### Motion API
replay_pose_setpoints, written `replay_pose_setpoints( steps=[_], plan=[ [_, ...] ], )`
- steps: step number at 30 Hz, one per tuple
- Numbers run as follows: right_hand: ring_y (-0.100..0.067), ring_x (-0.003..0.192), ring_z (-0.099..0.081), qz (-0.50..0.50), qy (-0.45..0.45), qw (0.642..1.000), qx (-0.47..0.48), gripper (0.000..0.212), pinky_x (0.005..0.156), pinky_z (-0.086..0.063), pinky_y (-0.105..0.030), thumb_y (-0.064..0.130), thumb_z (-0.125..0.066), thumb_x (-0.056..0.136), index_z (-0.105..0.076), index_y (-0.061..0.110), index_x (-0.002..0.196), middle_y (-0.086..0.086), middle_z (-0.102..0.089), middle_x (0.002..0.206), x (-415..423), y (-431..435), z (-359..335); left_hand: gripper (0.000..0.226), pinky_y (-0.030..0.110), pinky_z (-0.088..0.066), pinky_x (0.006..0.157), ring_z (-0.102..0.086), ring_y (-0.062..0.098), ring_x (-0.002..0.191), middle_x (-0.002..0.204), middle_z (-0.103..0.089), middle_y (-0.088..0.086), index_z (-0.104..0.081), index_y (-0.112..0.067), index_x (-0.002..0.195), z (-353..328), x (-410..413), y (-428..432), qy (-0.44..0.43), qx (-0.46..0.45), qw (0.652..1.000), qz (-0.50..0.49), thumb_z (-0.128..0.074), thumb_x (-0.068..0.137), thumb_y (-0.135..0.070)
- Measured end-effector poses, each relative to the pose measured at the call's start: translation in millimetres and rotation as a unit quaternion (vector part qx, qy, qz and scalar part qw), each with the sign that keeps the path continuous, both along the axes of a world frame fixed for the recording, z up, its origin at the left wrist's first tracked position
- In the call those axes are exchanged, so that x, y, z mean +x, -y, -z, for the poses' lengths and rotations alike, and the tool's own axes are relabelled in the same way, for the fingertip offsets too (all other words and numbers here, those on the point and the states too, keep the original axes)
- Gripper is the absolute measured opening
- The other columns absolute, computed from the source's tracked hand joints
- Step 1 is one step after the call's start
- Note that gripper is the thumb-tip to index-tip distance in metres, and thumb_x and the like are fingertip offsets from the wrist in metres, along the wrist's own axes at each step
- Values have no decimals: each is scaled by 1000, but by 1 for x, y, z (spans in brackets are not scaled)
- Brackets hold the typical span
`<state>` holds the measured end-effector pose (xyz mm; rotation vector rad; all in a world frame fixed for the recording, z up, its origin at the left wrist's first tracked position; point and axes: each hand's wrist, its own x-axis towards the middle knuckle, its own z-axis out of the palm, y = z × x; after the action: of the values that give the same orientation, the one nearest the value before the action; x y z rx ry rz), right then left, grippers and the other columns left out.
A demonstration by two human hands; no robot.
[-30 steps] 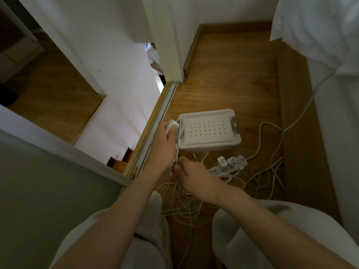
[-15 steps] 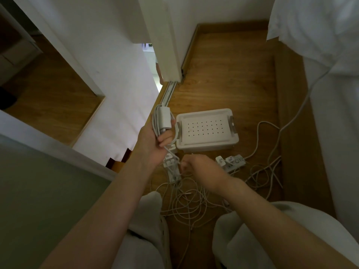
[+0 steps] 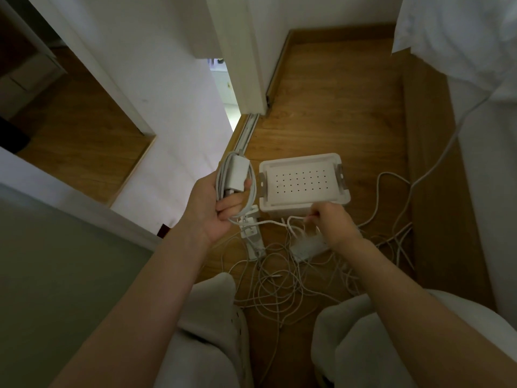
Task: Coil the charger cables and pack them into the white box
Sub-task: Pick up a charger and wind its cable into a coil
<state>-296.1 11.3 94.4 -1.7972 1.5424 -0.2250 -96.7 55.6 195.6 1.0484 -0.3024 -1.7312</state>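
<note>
Several loops of white cable [image 3: 220, 177] seemingly circle charger [image 3: 237, 175].

Wooden floor [image 3: 335, 107], white door panel [image 3: 240, 51] above a metal floor track [image 3: 246, 133], white bedding [image 3: 461, 32] hanging at upper right

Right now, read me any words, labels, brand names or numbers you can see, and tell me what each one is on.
No readable text anywhere in this view.
white box: only a grid of small holes in the lid, no lettering.
charger in the left hand: plain white, no print visible.
power strips on the floor: any markings are too blurred to read.
</note>
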Motion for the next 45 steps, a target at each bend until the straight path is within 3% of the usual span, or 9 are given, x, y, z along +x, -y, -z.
replay_pose_setpoints(
  steps=[7,9,12,16,20,26,33,38,45],
  plan=[
    [-21,105,-57,-15,-23,999,-29,30,91,-50,-35,-3,-52,88,-58,9,115,-8,-57,122,6,-2,-11,41,13,-21,24,-26,2,28,75,-57,11,-45,-12,133,12,0,-3,156,0,988,5,-31,101,-34],
    [-19,120,-50,-44,94,994,-37,51,100,-45,-30,-10,-47,87,-47,14,131,-3,-49,134,21,-14,-29,44,13,-21,24,-26,2,28,74,-58,11,-43,-13,137,13,-7,-2,169,-14,986,-4,-32,101,-36],
    [-14,125,-47,-65,337,936,75,43,100,-40,-23,-1,-42,95,-36,12,135,-3,-51,133,46,-47,-60,42,12,-21,26,-25,2,28,72,-59,11,-52,-12,124,11,-19,-1,183,-30,982,-30,-35,99,-39],
    [-2,87,-58,-127,421,875,204,17,74,-50,-11,8,-38,99,-46,10,114,3,-58,95,58,-73,-65,39,12,-19,29,-25,2,30,69,-62,7,-58,-15,117,8,-29,0,166,-39,983,-61,-37,97,-41],
    [5,53,-45,-183,336,917,114,28,59,-38,-13,16,-38,100,-56,23,79,9,-45,63,47,-54,-48,34,12,-18,28,-25,2,30,65,-62,6,-60,-17,105,-3,-20,-1,123,-63,988,-66,-34,99,-37],
    [5,66,-50,-237,202,950,5,31,66,-39,-14,20,-48,95,-52,35,68,17,-52,67,29,-26,-27,32,13,-17,26,-26,2,28,71,-60,13,-57,-12,109,3,-20,-7,130,-42,989,59,-30,101,-28],
    [2,63,-47,-319,85,936,-124,11,61,-35,-21,21,-55,92,-60,26,84,19,-50,70,23,-9,-30,30,14,-13,28,-25,2,27,68,-61,15,-58,-12,101,-2,-16,-10,152,-39,973,169,-33,99,-28],
    [-16,96,-58,-291,40,939,-180,22,82,-48,-34,24,-48,95,-68,18,104,1,-64,100,17,-6,-29,34,16,-12,32,-26,3,30,70,-61,14,-59,-11,106,-9,-7,-10,206,-73,956,197,-38,93,-35],
    [-16,102,-46,-315,-60,908,-270,36,84,-34,-26,3,-47,91,-56,22,120,4,-60,116,11,-7,-27,34,18,-50,57,-66,5,65,94,-64,4,-61,-16,114,-3,2,-13,462,-36,850,250,-40,97,-37]
  ],
)
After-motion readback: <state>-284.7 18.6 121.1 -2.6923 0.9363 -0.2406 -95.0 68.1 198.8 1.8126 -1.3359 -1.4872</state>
